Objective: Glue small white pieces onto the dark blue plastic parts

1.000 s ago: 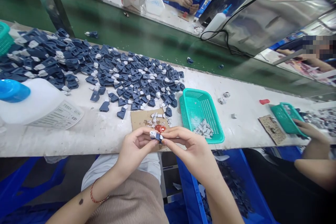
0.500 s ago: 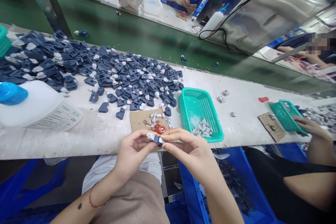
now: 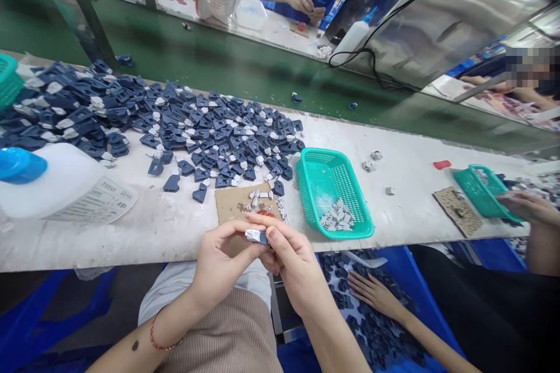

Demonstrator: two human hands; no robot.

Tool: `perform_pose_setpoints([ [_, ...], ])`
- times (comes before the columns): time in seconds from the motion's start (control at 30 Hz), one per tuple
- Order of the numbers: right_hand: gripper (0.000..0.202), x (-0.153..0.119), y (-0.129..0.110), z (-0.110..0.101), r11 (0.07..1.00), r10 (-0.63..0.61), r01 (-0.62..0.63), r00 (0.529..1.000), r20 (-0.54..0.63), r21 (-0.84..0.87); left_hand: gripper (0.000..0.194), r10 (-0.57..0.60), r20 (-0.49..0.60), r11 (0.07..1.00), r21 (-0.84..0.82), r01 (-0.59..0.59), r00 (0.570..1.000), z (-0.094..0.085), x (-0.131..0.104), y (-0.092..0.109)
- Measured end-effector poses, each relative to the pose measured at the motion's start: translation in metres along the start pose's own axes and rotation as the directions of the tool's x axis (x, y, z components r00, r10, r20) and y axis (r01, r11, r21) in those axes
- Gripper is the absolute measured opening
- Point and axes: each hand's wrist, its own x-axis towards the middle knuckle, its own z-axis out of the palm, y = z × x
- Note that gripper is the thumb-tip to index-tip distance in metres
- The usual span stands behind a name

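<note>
A small white and dark blue piece [image 3: 256, 236] is held between both hands above the table's front edge. My left hand [image 3: 225, 250] pinches its white end from the left. From the right, my right hand [image 3: 291, 250] has its fingers closed on the blue end and hides part of it. Just beyond the hands lies a piece of cardboard [image 3: 225, 201] with small white parts and a red thing [image 3: 265, 213] on it, mostly covered by my fingers. A heap of dark blue pieces with white ends [image 3: 219, 134] spreads over the left and middle of the table.
A green basket [image 3: 306, 186] with grey-white parts stands right of the cardboard. At the left is a large white bottle [image 3: 74, 178] with a blue cap. A co-worker's hand [image 3: 376, 294] rests over a blue bin [image 3: 431, 309]; another is by the far-right basket [image 3: 475, 195].
My right hand has moved left and closed in around the piece, covering more of it and of the red thing. A co-worker's hand has appeared over the blue bin.
</note>
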Motion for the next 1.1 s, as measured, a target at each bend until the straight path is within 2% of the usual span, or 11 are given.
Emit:
perform_pose_setpoints([
  [0.17, 0.048, 0.002, 0.002, -0.003, 0.997, 0.034, -0.034, 0.999, -0.003, 0.074, 0.012, -0.004, 0.049, 1.000, 0.002, 0.004, 0.999, 0.002, 0.003, 0.001],
  [0.3, 0.042, 0.004, 0.001, -0.007, 0.997, -0.060, 0.058, 0.998, -0.037, -0.046, 0.012, 0.027, 0.053, 0.999, 0.029, -0.028, 0.998, 0.006, 0.006, 0.001],
  [0.4, 0.042, 0.004, 0.003, -0.009, 0.984, -0.115, 0.105, 0.991, -0.061, -0.146, 0.014, 0.102, 0.090, 0.974, 0.192, -0.117, 0.991, 0.004, 0.009, 0.003],
  [0.5, 0.046, 0.004, 0.002, -0.016, 0.963, -0.123, 0.111, 0.992, -0.034, -0.247, 0.021, 0.210, 0.276, 0.879, 0.367, -0.305, 0.938, 0.001, 0.015, 0.008],
  [0.6, 0.054, 0.005, -0.008, -0.042, 0.909, -0.143, 0.129, 0.990, -0.005, -0.397, 0.023, 0.269, 0.432, 0.788, 0.415, -0.455, 0.861, 0.003, 0.026, 0.015],
  [0.67, 0.052, 0.008, -0.020, -0.073, 0.808, -0.219, 0.150, 0.974, -0.055, -0.569, 0.022, 0.292, 0.465, 0.747, 0.434, -0.503, 0.836, 0.006, 0.037, 0.021],
  [0.77, 0.031, 0.016, -0.038, -0.133, 0.521, -0.355, 0.091, 0.927, -0.119, -0.849, 0.019, 0.304, 0.402, 0.713, 0.505, -0.487, 0.863, 0.008, 0.062, 0.034],
  [0.8, 0.027, 0.020, -0.042, -0.152, 0.415, -0.357, 0.067, 0.929, -0.095, -0.907, 0.018, 0.305, 0.357, 0.701, 0.543, -0.462, 0.883, 0.008, 0.073, 0.039],
  [0.87, 0.024, 0.027, -0.045, -0.182, 0.234, -0.255, 0.043, 0.967, -0.019, -0.971, 0.019, 0.307, 0.255, 0.663, 0.634, -0.398, 0.917, 0.007, 0.101, 0.051],
  [0.97, 0.023, 0.036, -0.040, -0.203, 0.101, -0.110, 0.102, 0.990, 0.090, -0.990, 0.024, 0.306, 0.119, 0.550, 0.788, -0.277, 0.945, 0.005, 0.154, 0.069],
  [1.1, 0.016, 0.040, -0.033, -0.206, 0.032, -0.112, 0.158, 0.982, 0.154, -0.987, 0.030, 0.280, 0.054, 0.343, 0.927, -0.152, 0.959, 0.005, 0.240, 0.083],
])
